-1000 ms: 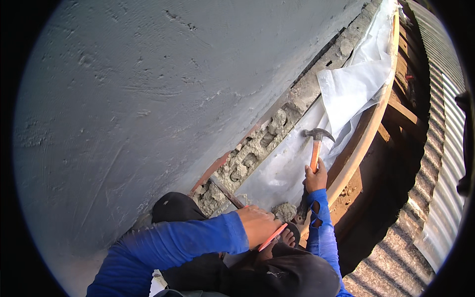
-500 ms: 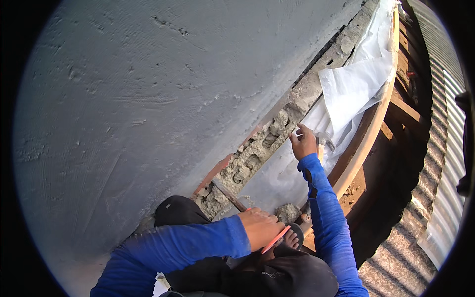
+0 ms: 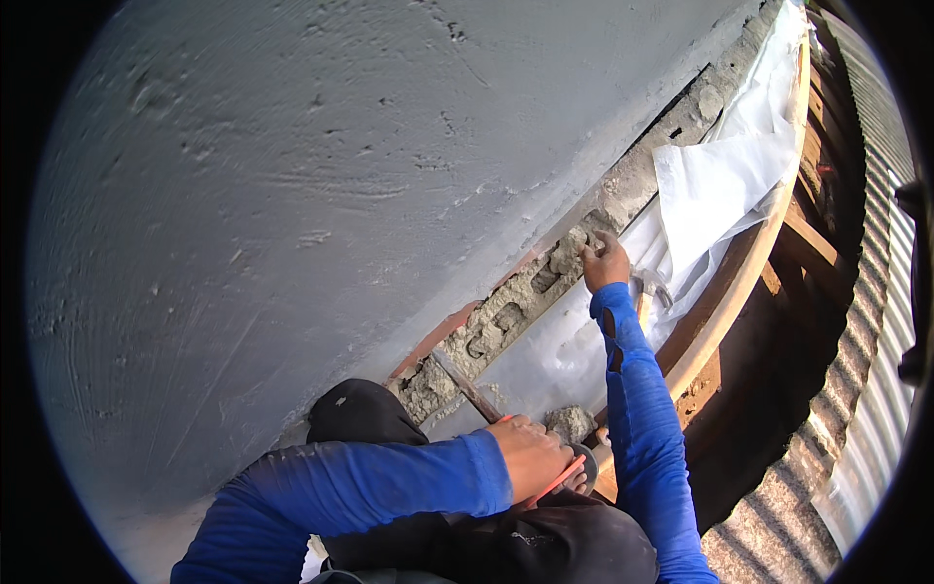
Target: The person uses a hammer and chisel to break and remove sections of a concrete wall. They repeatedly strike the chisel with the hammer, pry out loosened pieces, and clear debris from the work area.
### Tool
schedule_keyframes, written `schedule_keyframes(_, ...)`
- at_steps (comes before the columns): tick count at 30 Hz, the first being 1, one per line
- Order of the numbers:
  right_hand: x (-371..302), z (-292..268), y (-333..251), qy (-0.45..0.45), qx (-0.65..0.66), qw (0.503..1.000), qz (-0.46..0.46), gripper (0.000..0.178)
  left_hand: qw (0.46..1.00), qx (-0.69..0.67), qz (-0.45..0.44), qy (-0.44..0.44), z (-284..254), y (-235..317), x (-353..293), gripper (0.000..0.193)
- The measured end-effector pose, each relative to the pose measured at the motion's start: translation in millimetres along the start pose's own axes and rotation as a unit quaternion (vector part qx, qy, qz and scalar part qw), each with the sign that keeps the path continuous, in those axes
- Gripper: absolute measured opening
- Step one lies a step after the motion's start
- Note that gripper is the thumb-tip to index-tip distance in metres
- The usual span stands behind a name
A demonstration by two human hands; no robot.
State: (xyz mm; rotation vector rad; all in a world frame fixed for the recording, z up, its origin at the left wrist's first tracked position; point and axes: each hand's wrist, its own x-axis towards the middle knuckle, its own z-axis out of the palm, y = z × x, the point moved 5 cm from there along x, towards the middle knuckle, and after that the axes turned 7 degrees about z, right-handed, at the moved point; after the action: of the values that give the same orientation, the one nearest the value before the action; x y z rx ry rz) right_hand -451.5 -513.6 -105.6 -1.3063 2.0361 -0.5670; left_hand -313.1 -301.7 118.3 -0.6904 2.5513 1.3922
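Observation:
My left hand (image 3: 530,457) is wrapped round a chisel (image 3: 467,389) with an orange grip and guard. The chisel's grey metal shaft points up and left, its tip against the broken concrete ledge (image 3: 506,316) at the wall's foot. Farther up, my right hand (image 3: 608,263) reaches to the ledge with thumb and fingers closed round a lump of loose concrete (image 3: 592,238). Beside that wrist a hammer (image 3: 654,286) lies on the white plastic sheet (image 3: 555,355), its handle partly hidden by my forearm. Another concrete lump (image 3: 571,423) sits near my foot.
A grey plastered wall (image 3: 292,214) rises on the left. To the right runs a wooden beam (image 3: 739,282), bowed by the lens, with a dark gap and rafters (image 3: 808,234) beyond. Corrugated metal roofing (image 3: 827,438) borders the far right. My dark-clad knees (image 3: 574,540) are at the bottom.
My right hand has moved up to the ledge, and its fingers have closed on a concrete lump. The left hand keeps its hold on the chisel. The view has shifted slightly.

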Motion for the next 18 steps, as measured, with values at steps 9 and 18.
schedule_keyframes(9,-9.8,17.7,-30.5,-0.014,-0.121,0.992,-0.007,0.045,1.0,-0.009,0.0,0.004,-5.9,3.4,-0.3,0.021)
schedule_keyframes(18,-40.6,10.6,-35.1,0.068,-0.116,0.986,-0.1,0.061,1.0,0.008,-0.007,0.024,-6.6,4.9,-1.4,0.024)
